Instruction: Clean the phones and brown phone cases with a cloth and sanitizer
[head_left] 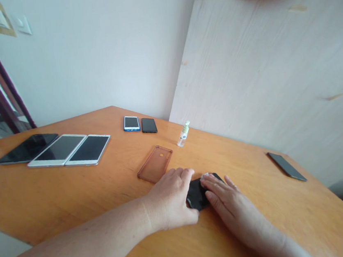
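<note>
A black smartphone (197, 195) lies flat on the wooden table in front of me. My left hand (173, 198) grips its left end, with the thumb at the near edge and the fingers at the far edge. Fingers together, my right hand (226, 202) presses a small white wipe (206, 175) onto the screen; most of the wipe is hidden under the fingertips. Just beyond my left hand rests a translucent brown phone case (155, 164). A small clear pump bottle (183, 134) stands upright behind the phone.
Two white tablets (89, 149) and a black tablet (29, 148) lie at the left. Toward the back edge are a blue-cased phone (131, 123) and a dark phone (149, 125). Another dark device (286, 166) lies near the right edge. Walls border the table (126, 170) behind.
</note>
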A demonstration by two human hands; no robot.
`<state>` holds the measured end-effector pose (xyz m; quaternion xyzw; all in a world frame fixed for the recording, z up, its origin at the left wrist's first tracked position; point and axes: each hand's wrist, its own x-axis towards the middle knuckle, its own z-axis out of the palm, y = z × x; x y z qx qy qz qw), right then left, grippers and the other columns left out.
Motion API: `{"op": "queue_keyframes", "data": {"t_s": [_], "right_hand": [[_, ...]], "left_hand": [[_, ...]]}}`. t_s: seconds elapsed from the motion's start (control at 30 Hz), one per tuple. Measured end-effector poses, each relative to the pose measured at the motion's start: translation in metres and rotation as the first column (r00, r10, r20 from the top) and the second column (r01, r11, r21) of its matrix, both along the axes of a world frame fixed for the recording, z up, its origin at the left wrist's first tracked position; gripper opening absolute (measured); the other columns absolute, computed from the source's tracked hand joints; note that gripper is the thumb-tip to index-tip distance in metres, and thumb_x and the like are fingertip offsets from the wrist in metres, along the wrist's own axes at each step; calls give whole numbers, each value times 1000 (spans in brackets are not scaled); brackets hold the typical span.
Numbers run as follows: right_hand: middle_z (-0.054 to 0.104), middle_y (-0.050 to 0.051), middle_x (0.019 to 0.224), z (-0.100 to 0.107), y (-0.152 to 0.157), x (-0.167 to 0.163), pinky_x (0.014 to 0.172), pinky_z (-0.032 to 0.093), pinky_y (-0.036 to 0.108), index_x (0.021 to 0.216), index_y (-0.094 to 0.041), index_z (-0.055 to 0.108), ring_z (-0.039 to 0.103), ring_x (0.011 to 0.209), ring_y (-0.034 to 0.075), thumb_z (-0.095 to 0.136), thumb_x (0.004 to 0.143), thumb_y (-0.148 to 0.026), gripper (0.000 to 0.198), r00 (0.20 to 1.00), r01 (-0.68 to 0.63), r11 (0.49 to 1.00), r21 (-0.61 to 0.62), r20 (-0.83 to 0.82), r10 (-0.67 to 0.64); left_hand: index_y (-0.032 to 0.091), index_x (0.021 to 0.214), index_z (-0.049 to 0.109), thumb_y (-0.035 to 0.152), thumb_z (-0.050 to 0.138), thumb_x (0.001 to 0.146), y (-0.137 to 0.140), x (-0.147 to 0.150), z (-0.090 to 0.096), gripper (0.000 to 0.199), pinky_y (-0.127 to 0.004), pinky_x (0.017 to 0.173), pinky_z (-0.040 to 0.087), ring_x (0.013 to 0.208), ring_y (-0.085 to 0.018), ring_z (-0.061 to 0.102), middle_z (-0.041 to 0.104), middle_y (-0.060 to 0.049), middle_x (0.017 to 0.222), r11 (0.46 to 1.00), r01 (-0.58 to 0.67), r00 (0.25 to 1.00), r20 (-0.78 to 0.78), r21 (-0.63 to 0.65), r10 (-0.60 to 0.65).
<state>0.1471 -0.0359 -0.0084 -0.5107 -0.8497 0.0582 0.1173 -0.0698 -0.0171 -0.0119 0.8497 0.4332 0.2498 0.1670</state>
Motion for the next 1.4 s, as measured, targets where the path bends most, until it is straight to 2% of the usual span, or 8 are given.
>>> {"op": "queue_keyframes", "data": {"t_s": [0.1,0.33,0.53,0.67,0.8,1.03,1.27,1.4], "right_hand": [[49,14,147,-8,12,13,116,20,64,139,-16,51,38,141,30,30,102,-38,48,985,170,984,45,11,-171],[40,5,154,6,-10,-15,121,14,56,145,-27,44,31,144,23,33,103,-36,45,985,-172,983,-62,0,172],[47,13,149,-13,20,18,116,14,66,143,-15,46,34,143,29,27,103,-39,51,970,243,970,10,18,-243],[38,8,155,-1,4,-4,119,11,60,148,-20,41,26,146,26,31,102,-41,51,999,34,999,-18,36,-33],[32,2,158,16,-16,-27,121,13,53,151,-28,33,24,147,21,31,103,-41,50,976,-216,966,-140,-7,217],[38,12,154,-3,6,-1,117,9,66,148,-16,41,26,146,29,27,103,-44,55,991,124,992,-15,57,-123],[26,2,159,20,-21,-31,120,8,59,154,-31,25,20,148,25,33,103,-43,53,969,-243,953,-182,-2,247],[36,9,154,9,-10,-8,117,9,65,150,-22,38,28,145,29,31,102,-46,54,995,20,998,-65,96,-14]], "left_hand": [[18,127,44,27,68,62,0,1,0,69,-44,98,44,113,-33,56,60,-13,121,1000,-6,1000,0,6,6],[19,121,47,28,67,64,0,1,-1,61,-43,93,47,107,-31,58,62,-12,111,1000,0,1000,27,2,0],[16,130,41,26,68,63,0,1,0,73,-45,99,44,115,-33,55,59,-14,121,1000,3,1000,-4,8,-3],[15,131,40,26,66,65,0,0,0,72,-47,98,44,114,-33,55,59,-15,120,1000,24,999,23,5,-24],[12,134,39,28,66,65,1,-1,0,76,-47,96,46,113,-34,56,60,-16,119,999,39,998,48,-12,-38],[12,141,34,32,70,64,1,0,-1,87,-48,98,44,115,-35,56,58,-18,126,1000,-4,999,38,-4,4],[11,148,23,36,73,66,3,-4,-1,100,-46,99,45,115,-34,56,58,-19,126,999,36,998,43,-37,-34],[11,147,27,38,75,63,1,-2,3,100,-48,97,45,113,-35,57,60,-18,124,999,-5,1000,19,-36,5]]}}
